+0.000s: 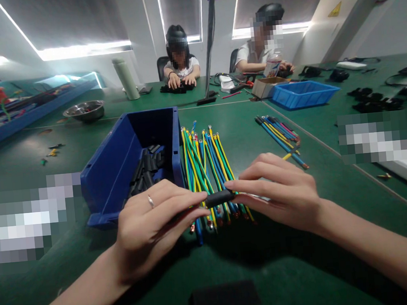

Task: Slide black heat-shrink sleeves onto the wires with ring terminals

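A short black tube [220,198], which looks like heat-shrink tubing, is held level between my two hands. My left hand [160,222], with a ring on one finger, pinches its left end. The fingertips of my right hand [281,193] close on its right end; whether a wire runs inside the tube cannot be made out. Beneath and behind the tube lies a row of blue, green and yellow wires [222,160] with lugs at the far ends and bare copper at the near ends. A blue bin [101,180] beside my left hand contains several black tubes [148,169].
A smaller bundle of wires [276,134] lies beyond my right hand. A black block [225,300] sits at the near edge. Farther off are a metal bowl [84,110], a light blue tray [303,95], a cardboard box [264,88] and two people working across the table.
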Motion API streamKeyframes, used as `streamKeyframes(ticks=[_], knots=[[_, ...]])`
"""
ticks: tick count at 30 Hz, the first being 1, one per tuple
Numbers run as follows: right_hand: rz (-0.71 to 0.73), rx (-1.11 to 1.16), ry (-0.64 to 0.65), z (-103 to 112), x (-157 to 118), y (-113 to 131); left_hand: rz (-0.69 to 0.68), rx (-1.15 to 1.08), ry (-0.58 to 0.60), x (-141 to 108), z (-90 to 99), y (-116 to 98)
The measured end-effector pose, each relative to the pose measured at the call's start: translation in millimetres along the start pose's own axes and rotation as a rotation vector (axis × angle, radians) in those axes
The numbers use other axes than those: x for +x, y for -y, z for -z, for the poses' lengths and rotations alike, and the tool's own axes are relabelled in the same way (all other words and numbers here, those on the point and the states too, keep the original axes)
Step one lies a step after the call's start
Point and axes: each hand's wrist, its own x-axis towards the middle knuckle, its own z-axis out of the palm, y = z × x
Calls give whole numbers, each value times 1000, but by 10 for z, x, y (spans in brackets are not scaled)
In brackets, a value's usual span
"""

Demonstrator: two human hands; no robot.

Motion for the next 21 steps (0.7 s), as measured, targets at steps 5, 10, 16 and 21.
streamKeyframes(ticks=[5,10,16,21], knots=[[-13,6,-10,6,-1,-21,-39,3,17,11,7,15],[-29,2,-16,-14,-13,7,-9,-6,-17,21,-16,2],[-12,-39,-22,-12,-19,15,-35,-25,15,17,-40,12],[-26,-22,-18,-22,-16,14,-76,30,34,-23,-41,55]])
